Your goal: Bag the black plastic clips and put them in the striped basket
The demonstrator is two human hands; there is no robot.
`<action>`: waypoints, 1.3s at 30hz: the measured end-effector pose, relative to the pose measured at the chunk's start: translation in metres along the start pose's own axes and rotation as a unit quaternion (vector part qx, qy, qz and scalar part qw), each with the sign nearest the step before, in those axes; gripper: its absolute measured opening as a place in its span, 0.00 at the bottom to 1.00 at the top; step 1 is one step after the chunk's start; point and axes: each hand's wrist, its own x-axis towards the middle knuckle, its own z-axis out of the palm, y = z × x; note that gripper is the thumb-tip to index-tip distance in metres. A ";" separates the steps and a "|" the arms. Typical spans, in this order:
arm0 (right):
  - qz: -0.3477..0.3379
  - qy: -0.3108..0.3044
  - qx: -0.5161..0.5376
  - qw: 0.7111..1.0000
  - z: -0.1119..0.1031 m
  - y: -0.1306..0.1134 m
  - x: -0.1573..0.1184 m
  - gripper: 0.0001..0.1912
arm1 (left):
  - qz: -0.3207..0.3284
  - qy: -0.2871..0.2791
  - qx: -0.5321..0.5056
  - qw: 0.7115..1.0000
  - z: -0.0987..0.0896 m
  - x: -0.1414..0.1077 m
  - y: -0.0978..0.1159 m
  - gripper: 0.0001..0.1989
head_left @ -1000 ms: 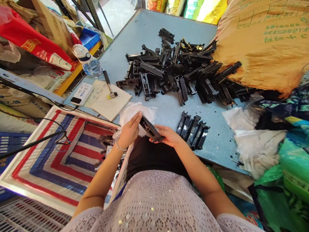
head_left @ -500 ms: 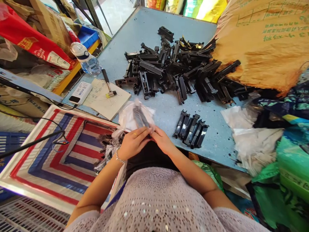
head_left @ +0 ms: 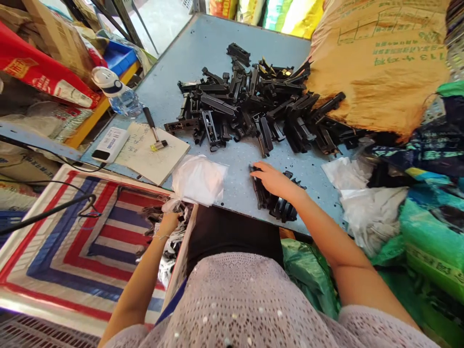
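My right hand [head_left: 272, 180] reaches over the table with its fingers closed around a black channel-shaped part [head_left: 259, 192] at the left end of a short row. Beside it, more parts of that row [head_left: 284, 205] are partly covered by my wrist. My left hand [head_left: 169, 224] is down at the inner right side of the striped crate [head_left: 68, 285], fingers curled at a dark piece in clear plastic. Bagged dark parts [head_left: 170, 251] lie around and under that hand. A stack of clear plastic bags [head_left: 198, 180] rests on the table's front edge, between my hands.
A big heap of black parts [head_left: 239, 101] covers the middle of the blue table [head_left: 181, 46]. Left of it are a screwdriver-like tool [head_left: 152, 126] on a cardboard sheet [head_left: 159, 162], a white device [head_left: 110, 144] and a water bottle [head_left: 121, 96]. An orange sack [head_left: 377, 72] stands right.
My hands have parted from above the plastic bags. The left went down into the crate with the bagged part; the right moved across to the row and took hold of a part.
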 end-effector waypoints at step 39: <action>0.061 -0.012 0.805 0.590 0.051 -0.115 0.044 0.09 | 0.196 0.243 -0.295 0.903 -0.029 0.035 0.131 0.08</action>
